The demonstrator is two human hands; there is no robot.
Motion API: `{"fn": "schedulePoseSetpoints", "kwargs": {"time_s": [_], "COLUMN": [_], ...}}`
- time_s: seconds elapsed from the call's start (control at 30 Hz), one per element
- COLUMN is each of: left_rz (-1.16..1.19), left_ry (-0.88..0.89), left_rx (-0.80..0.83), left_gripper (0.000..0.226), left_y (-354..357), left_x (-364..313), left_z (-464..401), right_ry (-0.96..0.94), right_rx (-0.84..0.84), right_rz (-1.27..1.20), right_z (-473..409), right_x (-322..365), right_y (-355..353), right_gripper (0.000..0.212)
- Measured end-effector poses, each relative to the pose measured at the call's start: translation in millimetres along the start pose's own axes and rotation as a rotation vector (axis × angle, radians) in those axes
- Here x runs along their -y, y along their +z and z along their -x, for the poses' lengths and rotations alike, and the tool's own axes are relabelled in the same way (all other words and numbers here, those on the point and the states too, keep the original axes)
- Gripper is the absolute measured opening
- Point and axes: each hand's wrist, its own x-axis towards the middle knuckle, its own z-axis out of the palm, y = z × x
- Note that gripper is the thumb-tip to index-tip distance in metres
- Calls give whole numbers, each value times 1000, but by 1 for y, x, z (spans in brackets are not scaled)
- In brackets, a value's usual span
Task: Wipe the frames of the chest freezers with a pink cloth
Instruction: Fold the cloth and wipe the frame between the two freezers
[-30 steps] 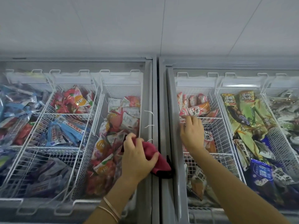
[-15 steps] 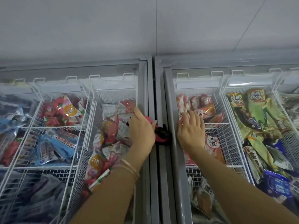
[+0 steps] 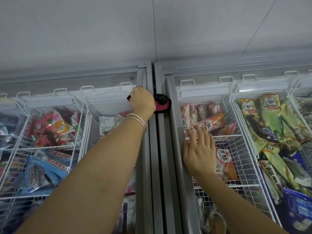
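Observation:
Two grey chest freezers stand side by side, and their frames meet at a dark seam in the middle. My left hand [image 3: 142,100] is closed on a pink cloth [image 3: 161,103] with a dark edge, pressing it on the left freezer's frame [image 3: 146,166] near the far end, over the seam. Most of the cloth is hidden under the hand. My right hand [image 3: 199,149] lies flat, fingers spread, on the glass lid by the right freezer's frame [image 3: 175,132], holding nothing.
White wire baskets [image 3: 79,115] in both freezers hold packaged ice creams under the glass: red and blue packs on the left, pink and green ones [image 3: 270,125] on the right. A white tiled wall [image 3: 152,31] rises right behind the freezers.
My left hand has slid the pink cloth along the middle frame away from me, from mid-length to near the far end. My right hand stayed flat on the right lid.

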Motion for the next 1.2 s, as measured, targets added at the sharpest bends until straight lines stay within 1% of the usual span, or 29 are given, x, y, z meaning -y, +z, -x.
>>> {"fn": "schedulePoseSetpoints", "kwargs": {"time_s": [0.1, 0.2, 0.3, 0.4, 0.47, 0.57, 0.63, 0.73, 0.83, 0.97, 1.07, 1.17, 1.2], "left_rz": [22, 56, 67, 66, 71, 86, 76, 12, -21, -52, -55, 9, 39], "left_ry": [-5, -5, 22, 48, 41, 23, 59, 84, 97, 66, 62, 68, 55], "left_rx": [-5, -29, -47, -28, -24, -2, -4, -35, -45, -30, -47, -44, -18], "left_gripper": [37, 39, 44, 54, 55, 56, 61, 76, 80, 86, 86, 76, 71], "left_y": [-3, -4, -5, -10, -11, -8, -7, -2, 2, 5, 2, -2, -3], "left_x": [2, 11, 28, 44, 55, 71, 81, 97, 107, 109, 102, 88, 82], "left_z": [10, 42, 90, 149, 186, 233, 266, 315, 346, 355, 340, 295, 275], "right_ry": [-16, -29, -39, -31, -34, -55, -59, -71, -66, -67, -60, -55, -52], "right_rx": [-3, -1, -14, -6, 5, 12, 24, 40, 56, 66, 74, 70, 73], "right_rz": [-3, -10, -24, -35, -40, -45, -37, -22, -29, -8, -4, -1, -1], "right_z": [0, 2, 1, 1, 2, 3, 3, 6, 4, 3, 3, 2, 2], "right_x": [1, 1, 1, 0, 0, 0, 0, 0, -1, -1, -2, -2, -2], "right_y": [-1, -3, -2, -1, -2, -5, -6, -7, -6, -5, -4, -2, -1], "right_gripper": [49, 51, 49, 49, 51, 48, 47, 48, 49, 50, 50, 50, 50]}}
